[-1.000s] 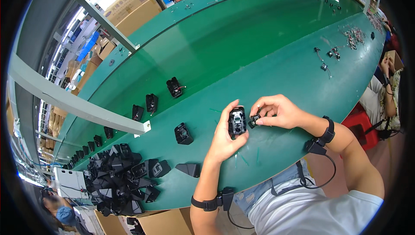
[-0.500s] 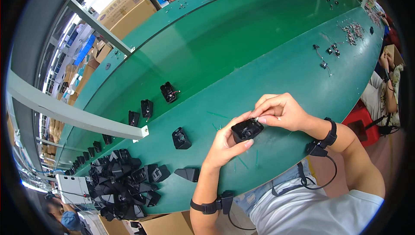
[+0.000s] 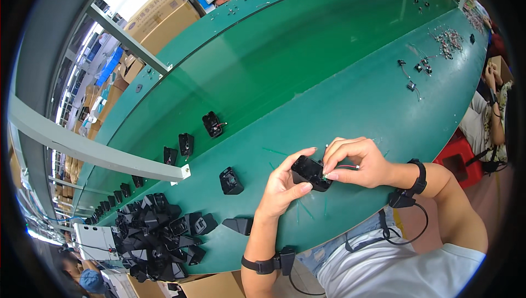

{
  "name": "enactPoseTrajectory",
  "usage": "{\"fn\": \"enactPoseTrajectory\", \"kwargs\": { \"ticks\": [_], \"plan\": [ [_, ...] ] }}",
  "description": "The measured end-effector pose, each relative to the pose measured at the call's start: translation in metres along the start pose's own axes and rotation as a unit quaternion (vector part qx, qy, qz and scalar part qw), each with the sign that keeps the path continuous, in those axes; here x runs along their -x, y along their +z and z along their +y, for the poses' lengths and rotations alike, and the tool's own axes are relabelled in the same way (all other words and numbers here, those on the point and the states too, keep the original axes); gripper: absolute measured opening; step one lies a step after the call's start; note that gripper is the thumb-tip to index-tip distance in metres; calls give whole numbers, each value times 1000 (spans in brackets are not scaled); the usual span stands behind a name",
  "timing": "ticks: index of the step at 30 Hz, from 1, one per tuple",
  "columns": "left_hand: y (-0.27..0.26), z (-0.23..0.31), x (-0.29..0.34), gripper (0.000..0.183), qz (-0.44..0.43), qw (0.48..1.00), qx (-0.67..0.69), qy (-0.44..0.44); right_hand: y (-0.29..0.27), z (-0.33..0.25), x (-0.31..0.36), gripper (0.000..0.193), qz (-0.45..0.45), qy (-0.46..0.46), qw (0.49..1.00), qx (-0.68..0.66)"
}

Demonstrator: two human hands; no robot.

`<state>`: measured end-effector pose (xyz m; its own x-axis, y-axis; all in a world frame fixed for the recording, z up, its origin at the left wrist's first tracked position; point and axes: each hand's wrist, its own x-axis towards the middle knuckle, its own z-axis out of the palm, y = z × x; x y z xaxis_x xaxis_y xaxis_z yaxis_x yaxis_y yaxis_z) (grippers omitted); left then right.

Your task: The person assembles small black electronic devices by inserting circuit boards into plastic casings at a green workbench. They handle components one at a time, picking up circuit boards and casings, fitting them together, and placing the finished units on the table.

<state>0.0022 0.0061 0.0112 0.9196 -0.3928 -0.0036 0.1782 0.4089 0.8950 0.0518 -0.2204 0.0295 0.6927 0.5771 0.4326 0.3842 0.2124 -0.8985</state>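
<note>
We see the left hand (image 3: 282, 188) cupping a black housing (image 3: 310, 172) just above the green table (image 3: 350, 101), thumb pressed on its near side. The right hand (image 3: 356, 162), wrist bent, pinches a small wired part (image 3: 341, 167) (red lead) at the housing's edge.

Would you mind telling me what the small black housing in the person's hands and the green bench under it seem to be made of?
The black housing, held by the left hand and right hand, looks like moulded plastic: matte, sharp-edged, with hollow recesses. The green bench has a smooth, slightly glossy surface that mirrors the ceiling lights, so probably a rubber or vinyl mat or belt; the picture cannot settle which.
</note>
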Motion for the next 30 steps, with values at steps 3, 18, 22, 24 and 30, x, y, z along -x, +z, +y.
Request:
{"fn": "enactPoseTrajectory", "kwargs": {
  "ticks": [3, 18, 22, 24, 30],
  "plan": [
    [-4, -5, 0, 76, 5, 1000, 5, -8, 5, -1, 4, 11, 10, 30, 999, -10],
    [2, -7, -5, 74, -7, 998, -61, 8, 7, -3, 4, 13, -4, -37, 990, 137],
    [-4, -12, -3, 70, 36, 999, -20, -18, 6, 1, 4, 19, -3, -66, 983, 173],
    [-1, -8, -4, 69, 55, 998, 17, -2, 6, -9, -2, 23, -9, -77, 979, 186],
    [3, -9, -6, 60, 70, 997, -24, 15, 3, 3, 2, 28, -26, -7, 989, 148]
  ]
}}
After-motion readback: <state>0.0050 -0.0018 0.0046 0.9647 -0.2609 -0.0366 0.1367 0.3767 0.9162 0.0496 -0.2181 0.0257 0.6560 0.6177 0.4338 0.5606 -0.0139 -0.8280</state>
